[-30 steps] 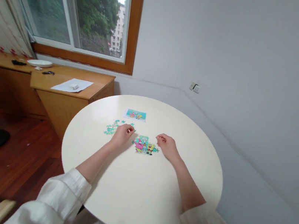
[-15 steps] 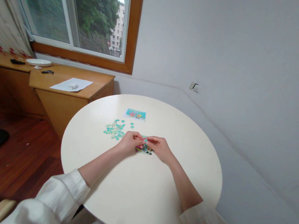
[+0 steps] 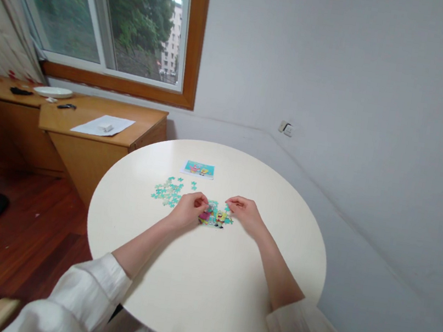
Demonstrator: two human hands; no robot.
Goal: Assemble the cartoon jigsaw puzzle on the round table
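Observation:
A partly joined jigsaw puzzle [image 3: 214, 217] lies on the round table, with a pink figure on its left and a yellow one on its right. My left hand [image 3: 188, 208] is at its left edge, fingers curled together; whatever they may hold is hidden. Above the puzzle's upper right edge, my right hand [image 3: 244, 211] is closed in a pinch, with a small teal puzzle piece [image 3: 227, 206] at its fingertips. Loose puzzle pieces [image 3: 167, 191], mostly teal and pale green, are heaped left of my left hand.
The picture card [image 3: 199, 169] with the same cartoon figures lies farther back on the white table [image 3: 203, 285]. A wooden cabinet [image 3: 98, 153] stands at the left, bearing a paper sheet [image 3: 105, 125] and a white plate [image 3: 53, 91]. Behind the table is a wall.
My hands were together over the puzzle with a teal piece between them. They have parted, the right hand moving right, and more of the puzzle's picture now shows.

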